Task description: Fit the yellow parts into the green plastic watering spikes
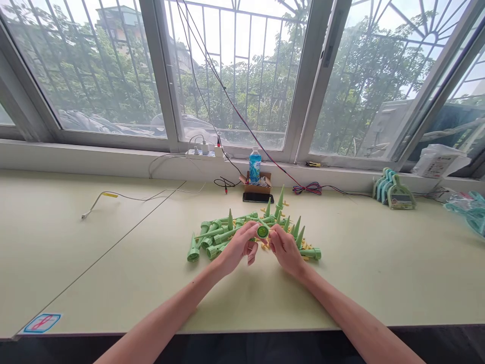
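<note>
In the head view, my left hand [244, 243] is closed around a green plastic plant watering spike [262, 231], its round open end facing me. Close on its right, my right hand [284, 246] has its fingers pinched at the side of that spike, by a small yellow piece mostly hidden by the fingertips. Behind and around both hands lies a heap of similar green spikes [216, 235], some standing point up, others on their sides. Small yellow valve-like pieces [307, 244] are mixed in at the right of the heap.
Behind the heap are a phone [258, 197], a small cardboard box [257, 188] and a blue bottle [255, 167]. Coiled cable [307, 188] lies by the windowsill. Green dustpan-like items [394, 191] stand at right; a white cable [129, 196] crosses the left.
</note>
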Demonstrator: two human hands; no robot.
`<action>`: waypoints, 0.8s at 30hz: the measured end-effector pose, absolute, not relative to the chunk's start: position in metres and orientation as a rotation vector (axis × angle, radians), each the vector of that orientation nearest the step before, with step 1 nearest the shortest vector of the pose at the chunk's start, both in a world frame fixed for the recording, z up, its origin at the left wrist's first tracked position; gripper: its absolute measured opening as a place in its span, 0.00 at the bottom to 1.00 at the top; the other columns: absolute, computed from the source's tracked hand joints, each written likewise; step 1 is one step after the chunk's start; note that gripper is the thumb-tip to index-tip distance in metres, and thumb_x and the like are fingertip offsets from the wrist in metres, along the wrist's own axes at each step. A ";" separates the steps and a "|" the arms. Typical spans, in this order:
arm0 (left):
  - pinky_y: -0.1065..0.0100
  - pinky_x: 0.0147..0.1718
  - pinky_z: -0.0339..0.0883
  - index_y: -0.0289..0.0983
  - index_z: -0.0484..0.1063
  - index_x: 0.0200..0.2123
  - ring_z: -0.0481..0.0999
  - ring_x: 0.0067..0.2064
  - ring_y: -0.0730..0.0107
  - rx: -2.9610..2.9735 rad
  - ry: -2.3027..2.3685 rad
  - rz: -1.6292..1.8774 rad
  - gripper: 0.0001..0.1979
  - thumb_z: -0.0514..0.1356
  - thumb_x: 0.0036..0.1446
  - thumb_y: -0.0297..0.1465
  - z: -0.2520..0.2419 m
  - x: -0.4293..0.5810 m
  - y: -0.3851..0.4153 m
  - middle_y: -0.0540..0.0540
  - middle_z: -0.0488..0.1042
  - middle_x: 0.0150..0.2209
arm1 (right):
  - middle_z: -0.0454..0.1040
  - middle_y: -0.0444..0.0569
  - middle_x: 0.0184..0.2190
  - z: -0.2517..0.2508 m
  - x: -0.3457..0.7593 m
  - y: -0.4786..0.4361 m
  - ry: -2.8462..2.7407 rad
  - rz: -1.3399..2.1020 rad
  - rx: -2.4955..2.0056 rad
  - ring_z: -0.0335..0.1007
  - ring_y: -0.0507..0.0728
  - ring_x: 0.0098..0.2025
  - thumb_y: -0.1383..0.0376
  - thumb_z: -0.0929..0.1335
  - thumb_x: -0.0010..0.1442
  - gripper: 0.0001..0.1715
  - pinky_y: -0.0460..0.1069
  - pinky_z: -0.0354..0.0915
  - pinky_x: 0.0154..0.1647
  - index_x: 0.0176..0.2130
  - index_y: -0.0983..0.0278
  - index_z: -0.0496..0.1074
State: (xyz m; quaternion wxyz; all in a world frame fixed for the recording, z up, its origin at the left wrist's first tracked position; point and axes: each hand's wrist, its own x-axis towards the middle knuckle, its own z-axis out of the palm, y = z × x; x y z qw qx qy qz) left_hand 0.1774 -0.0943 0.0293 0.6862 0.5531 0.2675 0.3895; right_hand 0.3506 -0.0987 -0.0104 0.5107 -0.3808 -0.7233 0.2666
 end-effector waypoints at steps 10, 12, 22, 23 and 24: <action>0.75 0.15 0.57 0.39 0.64 0.46 0.55 0.15 0.77 1.409 0.690 0.915 0.18 0.54 0.62 0.46 0.029 0.177 -0.098 0.60 0.56 0.13 | 0.56 0.38 0.19 -0.013 0.351 -0.098 -1.739 0.644 -0.888 0.49 0.49 0.20 0.51 0.55 0.71 0.24 0.46 0.50 0.22 0.27 0.60 0.54; 0.75 0.15 0.57 0.39 0.64 0.47 0.55 0.15 0.76 1.434 0.697 0.920 0.17 0.54 0.63 0.45 0.029 0.177 -0.099 0.60 0.55 0.12 | 0.56 0.39 0.19 -0.012 0.351 -0.098 -1.737 0.639 -0.891 0.49 0.49 0.20 0.51 0.55 0.71 0.25 0.46 0.50 0.22 0.26 0.61 0.54; 0.75 0.19 0.62 0.39 0.63 0.48 0.59 0.16 0.81 1.602 0.702 0.967 0.13 0.52 0.64 0.39 0.025 0.177 -0.100 0.58 0.61 0.20 | 0.55 0.39 0.17 -0.012 0.349 -0.097 -1.697 0.652 -0.928 0.49 0.49 0.19 0.52 0.54 0.71 0.28 0.46 0.49 0.20 0.23 0.61 0.54; 0.75 0.19 0.62 0.40 0.62 0.49 0.60 0.16 0.82 1.611 0.709 0.973 0.13 0.52 0.64 0.38 0.025 0.177 -0.099 0.57 0.63 0.24 | 0.55 0.40 0.17 -0.012 0.349 -0.097 -1.698 0.642 -0.940 0.49 0.49 0.18 0.53 0.54 0.71 0.28 0.47 0.49 0.20 0.23 0.61 0.54; 0.75 0.19 0.62 0.40 0.62 0.49 0.60 0.16 0.84 1.617 0.716 0.978 0.13 0.53 0.64 0.38 0.024 0.177 -0.099 0.55 0.66 0.28 | 0.55 0.40 0.16 -0.012 0.349 -0.097 -1.700 0.631 -0.952 0.49 0.49 0.18 0.53 0.54 0.71 0.28 0.47 0.50 0.20 0.22 0.61 0.54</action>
